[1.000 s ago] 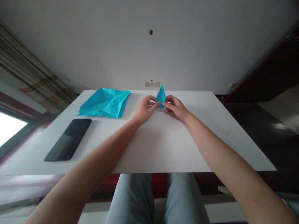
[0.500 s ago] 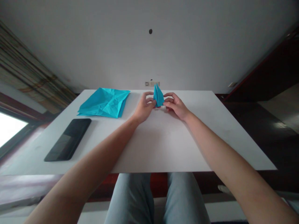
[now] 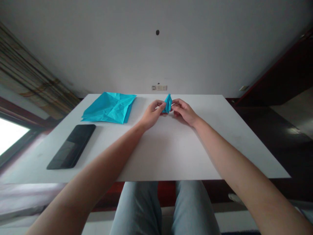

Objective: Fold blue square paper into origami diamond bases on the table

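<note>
Lower than a moment ago, the small folded turquoise paper piece (image 3: 167, 103) is pinched between my left hand (image 3: 153, 114) and right hand (image 3: 184, 112); a creased turquoise paper sheet (image 3: 109, 107) lies left of them.

Two bare hands pinch close together, palms turned inward
Left hand (image 3: 153, 115) and right hand (image 3: 184, 112) curl their fingers (image 3: 161, 104) toward each other; wrists bend gently; bare forearms (image 3: 107, 153) angle inward from both lower corners.

I sit in a plain room, a home or small office, I cannot tell which: a white rectangular worktop (image 3: 171, 153), a white wall-mounted socket panel (image 3: 159, 87), long striped curtains (image 3: 31, 62), and a bright window (image 3: 9, 137).
</note>
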Tool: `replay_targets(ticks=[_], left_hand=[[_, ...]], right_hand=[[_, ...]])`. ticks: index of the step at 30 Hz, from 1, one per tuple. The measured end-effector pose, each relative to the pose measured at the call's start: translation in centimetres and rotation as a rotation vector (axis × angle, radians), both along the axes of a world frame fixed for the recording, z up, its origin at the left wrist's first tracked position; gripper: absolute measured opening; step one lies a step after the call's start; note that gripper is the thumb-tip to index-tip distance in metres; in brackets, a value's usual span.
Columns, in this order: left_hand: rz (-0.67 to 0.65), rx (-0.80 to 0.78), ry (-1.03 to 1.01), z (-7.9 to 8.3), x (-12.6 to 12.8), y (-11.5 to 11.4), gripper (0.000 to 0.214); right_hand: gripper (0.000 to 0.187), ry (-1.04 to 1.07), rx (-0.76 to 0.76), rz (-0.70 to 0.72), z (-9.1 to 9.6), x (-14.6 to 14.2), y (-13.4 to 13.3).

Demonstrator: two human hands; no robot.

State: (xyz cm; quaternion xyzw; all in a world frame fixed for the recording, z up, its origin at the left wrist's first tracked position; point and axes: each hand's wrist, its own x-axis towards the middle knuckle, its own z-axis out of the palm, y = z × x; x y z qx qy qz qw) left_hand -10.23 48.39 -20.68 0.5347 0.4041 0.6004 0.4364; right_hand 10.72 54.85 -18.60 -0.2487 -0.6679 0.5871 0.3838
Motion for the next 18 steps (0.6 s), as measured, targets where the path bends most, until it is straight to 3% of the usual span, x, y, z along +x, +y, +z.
replay_targets(ticks=[10,13,15,18], left_hand=[[0.049,0.014,0.082,0.6,-0.1,-0.7,0.048],[0.031,0.011,0.131,0.8,-0.1,-1.1,0.051],[0.036,0.023,0.176,0.9,-0.1,-1.3,0.048],[0.086,0.073,0.265,0.9,0.0,-1.3,0.037]], right_hand=[[0.058,0.06,-0.032,-0.039,-0.7,-0.2,0.3],[0.052,0.046,-0.023,-0.059,-0.6,-0.3,0.2],[0.049,0.016,-0.033,-0.039,-0.4,-0.2,0.1],[0.061,-0.018,-0.046,-0.018,-0.1,-0.2,-0.1]])
